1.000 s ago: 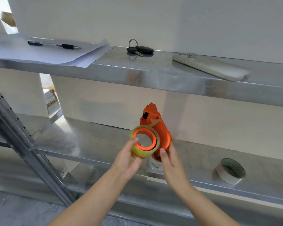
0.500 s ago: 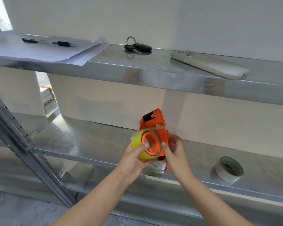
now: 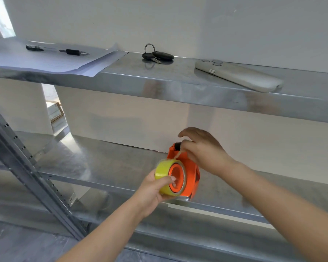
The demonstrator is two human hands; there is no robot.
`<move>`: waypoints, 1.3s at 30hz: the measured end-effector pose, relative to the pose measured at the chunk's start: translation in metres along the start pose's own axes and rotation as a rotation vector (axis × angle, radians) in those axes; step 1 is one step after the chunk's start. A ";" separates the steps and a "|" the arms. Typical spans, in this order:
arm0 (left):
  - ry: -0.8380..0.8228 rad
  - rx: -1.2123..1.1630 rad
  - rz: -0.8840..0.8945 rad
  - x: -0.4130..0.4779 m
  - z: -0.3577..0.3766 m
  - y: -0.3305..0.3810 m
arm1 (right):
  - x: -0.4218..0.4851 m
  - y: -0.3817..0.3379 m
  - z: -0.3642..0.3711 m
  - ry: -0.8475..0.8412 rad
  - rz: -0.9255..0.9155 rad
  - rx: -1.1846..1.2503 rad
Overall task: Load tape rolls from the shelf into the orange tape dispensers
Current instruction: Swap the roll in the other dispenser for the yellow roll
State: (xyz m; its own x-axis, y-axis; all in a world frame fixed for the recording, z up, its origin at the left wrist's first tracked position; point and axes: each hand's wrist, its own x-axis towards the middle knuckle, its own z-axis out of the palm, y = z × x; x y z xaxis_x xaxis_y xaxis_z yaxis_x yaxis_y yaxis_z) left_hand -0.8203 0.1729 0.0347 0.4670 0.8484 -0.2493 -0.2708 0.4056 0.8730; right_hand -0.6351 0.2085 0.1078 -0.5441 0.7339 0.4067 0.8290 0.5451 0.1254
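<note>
A yellow tape roll (image 3: 164, 171) sits on the round hub of an orange tape dispenser (image 3: 189, 172), held above the front edge of the lower metal shelf (image 3: 106, 167). My left hand (image 3: 152, 191) grips the roll from below, thumb across its open core. My right hand (image 3: 203, 150) is above the dispenser's black-tipped head, thumb and finger pinching the loose tape end that runs up from the roll. The white tape roll seen earlier on the lower shelf is hidden behind my right forearm.
The upper shelf (image 3: 178, 89) holds sheets of paper (image 3: 45, 63) with a pen (image 3: 57, 51), a bunch of keys (image 3: 156, 56) and a grey phone (image 3: 237, 75). A slanted perforated steel upright (image 3: 27, 167) stands at the left. A white wall backs both shelves.
My right hand moved from the dispenser's side up to its head and took the tape end. The roll now sits fully on the hub, and the dispenser has tilted and dropped lower.
</note>
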 end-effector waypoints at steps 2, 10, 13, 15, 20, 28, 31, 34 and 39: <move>0.008 0.053 -0.012 -0.003 0.000 -0.002 | 0.013 0.007 -0.009 -0.045 0.017 0.082; -0.029 0.171 0.000 -0.016 -0.004 0.003 | 0.033 0.047 -0.017 0.031 0.329 0.594; -0.033 0.173 0.024 -0.018 -0.004 0.011 | 0.025 0.053 -0.015 0.105 0.469 0.698; -0.036 0.163 0.027 -0.020 -0.002 0.015 | 0.019 0.057 -0.014 0.149 0.519 0.750; -0.041 0.198 0.018 -0.021 0.005 0.019 | 0.005 0.064 -0.011 0.232 0.598 0.838; 0.010 0.227 -0.006 -0.016 0.014 0.023 | -0.010 0.066 -0.009 0.340 0.821 1.079; 0.041 0.245 0.009 -0.015 0.016 0.021 | -0.019 0.067 0.000 0.393 0.929 1.125; 0.068 0.242 0.039 -0.015 0.016 0.017 | -0.030 0.062 0.015 0.406 1.069 1.236; 0.114 0.097 0.054 -0.015 0.016 0.015 | -0.045 0.011 0.044 0.268 1.242 1.559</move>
State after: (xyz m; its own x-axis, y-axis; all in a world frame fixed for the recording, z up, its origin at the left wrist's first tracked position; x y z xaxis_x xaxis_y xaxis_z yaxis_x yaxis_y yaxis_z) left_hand -0.8178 0.1609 0.0578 0.3537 0.9036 -0.2418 -0.2081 0.3281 0.9215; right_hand -0.6066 0.1990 0.0511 0.2782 0.9287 -0.2453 -0.2154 -0.1885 -0.9582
